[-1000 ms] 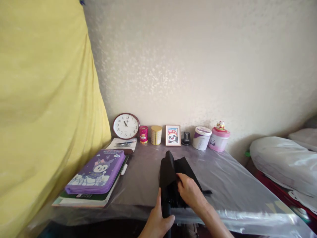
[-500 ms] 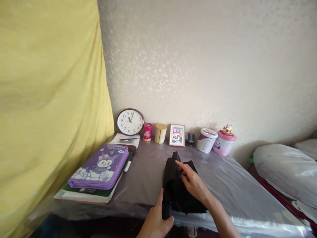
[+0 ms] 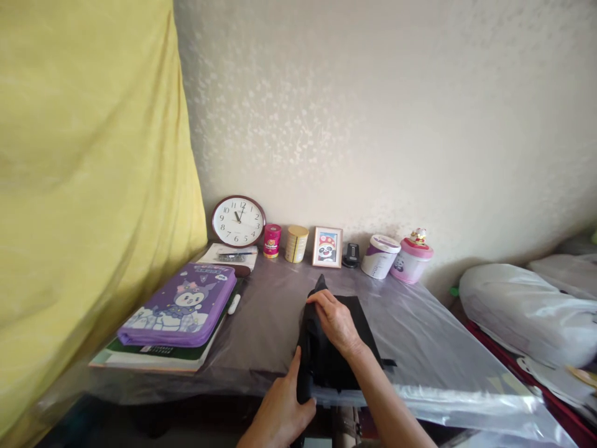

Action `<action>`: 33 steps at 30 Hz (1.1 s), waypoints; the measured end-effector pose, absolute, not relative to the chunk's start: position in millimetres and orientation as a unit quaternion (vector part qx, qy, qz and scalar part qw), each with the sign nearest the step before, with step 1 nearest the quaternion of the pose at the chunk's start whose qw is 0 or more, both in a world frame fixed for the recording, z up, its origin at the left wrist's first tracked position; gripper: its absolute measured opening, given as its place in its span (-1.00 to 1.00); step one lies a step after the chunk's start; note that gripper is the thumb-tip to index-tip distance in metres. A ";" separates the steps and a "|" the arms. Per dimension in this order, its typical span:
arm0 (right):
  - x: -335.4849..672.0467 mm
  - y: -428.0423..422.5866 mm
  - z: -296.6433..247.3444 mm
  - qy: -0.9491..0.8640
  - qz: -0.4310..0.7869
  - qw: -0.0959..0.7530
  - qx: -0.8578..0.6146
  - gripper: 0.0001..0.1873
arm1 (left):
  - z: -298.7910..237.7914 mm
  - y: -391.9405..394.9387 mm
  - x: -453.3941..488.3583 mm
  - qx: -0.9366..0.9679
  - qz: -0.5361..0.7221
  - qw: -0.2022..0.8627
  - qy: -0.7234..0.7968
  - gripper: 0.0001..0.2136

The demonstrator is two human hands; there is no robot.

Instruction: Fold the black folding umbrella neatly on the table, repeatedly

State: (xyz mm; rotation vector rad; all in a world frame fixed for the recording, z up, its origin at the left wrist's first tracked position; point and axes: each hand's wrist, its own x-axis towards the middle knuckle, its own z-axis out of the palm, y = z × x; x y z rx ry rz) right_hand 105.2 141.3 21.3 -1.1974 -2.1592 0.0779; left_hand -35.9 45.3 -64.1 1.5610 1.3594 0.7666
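Note:
A black folded cloth item, whose kind I cannot make out, lies near the front edge of the table, with a narrow strip pointing up at its far end. My left hand grips its near left edge, thumb on the near side and index finger along the side. Higher up, my right hand has its fingers closed on the upper left part of the cloth. The fingertips of that hand are partly hidden in the fold. A flat black panel spreads out to the right under my right wrist, with a small tab sticking out.
A purple zip case lies on a green book at the left. Along the wall stand a clock, a pink can, a yellow can, a panda picture frame and two tubs. The plastic-covered table ends at the front.
My right hand has gone from a pointing finger on the cloth to closed fingers gripping its upper left. The black panel now lies flatter at the right. The view has shifted slightly.

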 end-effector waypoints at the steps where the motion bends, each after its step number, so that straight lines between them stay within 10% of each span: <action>1: 99.7 142.7 17.8 -0.830 0.037 0.327 -0.451 -0.73 | -64.8 44.4 -35.7 0.644 0.297 0.438 0.552 -0.22; 20: 81.3 153.2 -36.1 -0.848 0.107 0.260 -0.450 -0.83 | -66.2 35.4 -32.0 0.689 0.230 0.315 0.611 -0.47; 25: 80.4 155.4 -40.7 -0.853 0.089 0.261 -0.443 -0.77 | -54.6 38.9 -35.1 0.715 0.353 0.145 0.585 -0.71; 33: 87.0 158.2 -37.2 -0.848 0.157 0.284 -0.418 -0.75 | -68.0 45.2 -31.2 0.808 0.352 0.017 0.472 -0.53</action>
